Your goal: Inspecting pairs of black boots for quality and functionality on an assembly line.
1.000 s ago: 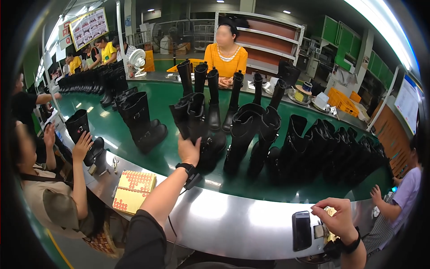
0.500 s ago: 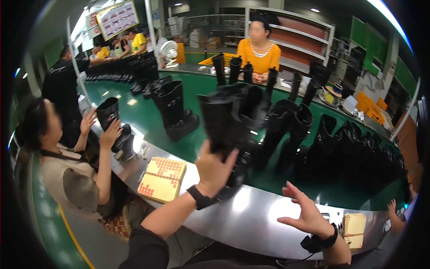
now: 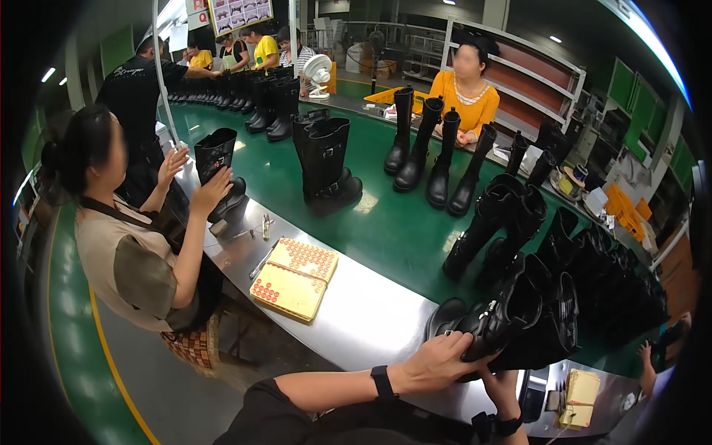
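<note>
Both your hands now meet on a pair of black buckled boots (image 3: 504, 326), carried rightward to the near side, over the metal counter (image 3: 378, 319); half a second earlier, only your left hand held the pair. The boots tilt, toes left and openings to the upper right. Your left hand (image 3: 436, 363) closes its curled fingers on the nearer boot by its buckle. Your right hand (image 3: 503, 387), spread and apart before, touches the boots from below; with its fingers mostly hidden, how tightly it closes cannot be told.
</note>
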Demonstrator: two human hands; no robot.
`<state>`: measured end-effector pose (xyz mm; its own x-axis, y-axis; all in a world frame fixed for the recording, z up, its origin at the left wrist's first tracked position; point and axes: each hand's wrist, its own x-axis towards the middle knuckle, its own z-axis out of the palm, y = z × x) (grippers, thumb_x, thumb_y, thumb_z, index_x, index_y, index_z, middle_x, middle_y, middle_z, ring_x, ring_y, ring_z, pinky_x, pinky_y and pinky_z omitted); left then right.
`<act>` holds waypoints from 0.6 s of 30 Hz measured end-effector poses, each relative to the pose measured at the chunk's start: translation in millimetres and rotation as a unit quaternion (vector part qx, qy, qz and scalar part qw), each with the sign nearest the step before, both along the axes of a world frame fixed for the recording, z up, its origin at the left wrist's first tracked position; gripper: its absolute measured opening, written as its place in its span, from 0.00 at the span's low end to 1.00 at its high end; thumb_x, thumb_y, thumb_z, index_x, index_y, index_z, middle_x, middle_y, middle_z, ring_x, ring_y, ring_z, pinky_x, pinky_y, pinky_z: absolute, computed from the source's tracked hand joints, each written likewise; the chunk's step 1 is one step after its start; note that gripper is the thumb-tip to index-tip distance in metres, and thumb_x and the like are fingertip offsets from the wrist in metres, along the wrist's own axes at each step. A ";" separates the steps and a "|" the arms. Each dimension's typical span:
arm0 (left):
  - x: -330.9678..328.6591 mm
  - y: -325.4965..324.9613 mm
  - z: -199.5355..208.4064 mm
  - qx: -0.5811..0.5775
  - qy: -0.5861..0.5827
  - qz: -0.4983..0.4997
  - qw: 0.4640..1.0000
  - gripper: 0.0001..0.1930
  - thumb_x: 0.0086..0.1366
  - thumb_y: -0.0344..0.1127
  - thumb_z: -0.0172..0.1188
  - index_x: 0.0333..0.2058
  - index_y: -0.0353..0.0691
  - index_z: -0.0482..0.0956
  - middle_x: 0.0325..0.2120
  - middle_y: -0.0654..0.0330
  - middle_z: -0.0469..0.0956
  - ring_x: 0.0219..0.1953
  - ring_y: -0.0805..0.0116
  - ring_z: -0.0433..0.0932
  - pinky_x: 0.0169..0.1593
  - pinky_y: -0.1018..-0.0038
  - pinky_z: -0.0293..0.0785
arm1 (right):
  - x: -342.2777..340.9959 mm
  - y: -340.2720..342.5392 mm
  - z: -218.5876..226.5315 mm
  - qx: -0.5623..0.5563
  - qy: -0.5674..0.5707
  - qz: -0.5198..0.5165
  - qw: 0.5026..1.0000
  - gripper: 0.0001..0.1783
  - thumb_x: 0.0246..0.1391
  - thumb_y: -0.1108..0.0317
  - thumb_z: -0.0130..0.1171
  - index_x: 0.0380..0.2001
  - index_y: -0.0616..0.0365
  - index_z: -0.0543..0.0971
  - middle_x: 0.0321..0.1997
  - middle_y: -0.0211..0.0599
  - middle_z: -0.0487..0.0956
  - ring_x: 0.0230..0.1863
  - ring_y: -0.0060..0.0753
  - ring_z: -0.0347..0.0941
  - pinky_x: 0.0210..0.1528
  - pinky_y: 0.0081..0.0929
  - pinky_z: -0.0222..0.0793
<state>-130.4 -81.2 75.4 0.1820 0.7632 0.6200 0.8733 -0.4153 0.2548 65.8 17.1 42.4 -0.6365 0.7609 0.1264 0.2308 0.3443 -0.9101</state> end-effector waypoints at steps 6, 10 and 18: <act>-8.9 -15.3 -15.2 -0.076 -0.170 -0.021 0.982 0.33 0.55 0.46 0.68 0.58 0.43 0.69 0.44 0.54 0.74 0.37 0.56 0.76 0.41 0.66 0.74 | -16.4 -3.6 -10.5 0.037 0.076 -0.048 0.995 0.22 0.46 0.77 0.64 0.48 0.67 0.75 0.46 0.42 0.78 0.49 0.37 0.75 0.54 0.32 0.68; -12.6 -18.9 -34.1 0.122 -0.306 0.026 0.944 0.55 0.45 0.48 0.76 0.65 0.39 0.51 0.58 0.44 0.64 0.56 0.42 0.68 0.58 0.56 0.65 | -0.9 -7.3 -9.9 -0.025 0.050 -0.048 0.997 0.26 0.45 0.75 0.65 0.51 0.66 0.73 0.48 0.42 0.77 0.51 0.37 0.73 0.54 0.32 0.67; 6.2 -6.1 -69.4 -0.242 -0.303 0.006 0.922 0.65 0.48 0.41 0.74 0.69 0.45 0.26 0.61 0.19 0.41 0.62 0.23 0.53 0.64 0.47 0.53 | 6.0 -25.9 -24.3 0.091 0.015 -0.016 0.996 0.53 0.38 0.77 0.75 0.66 0.64 0.55 0.60 0.44 0.67 0.54 0.37 0.68 0.56 0.36 0.67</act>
<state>-124.3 -87.3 6.0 -0.0955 0.9767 0.1920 0.5130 -0.1170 0.8504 71.8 -8.8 18.0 -0.6057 0.7435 0.2835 0.2179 0.4976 -0.8396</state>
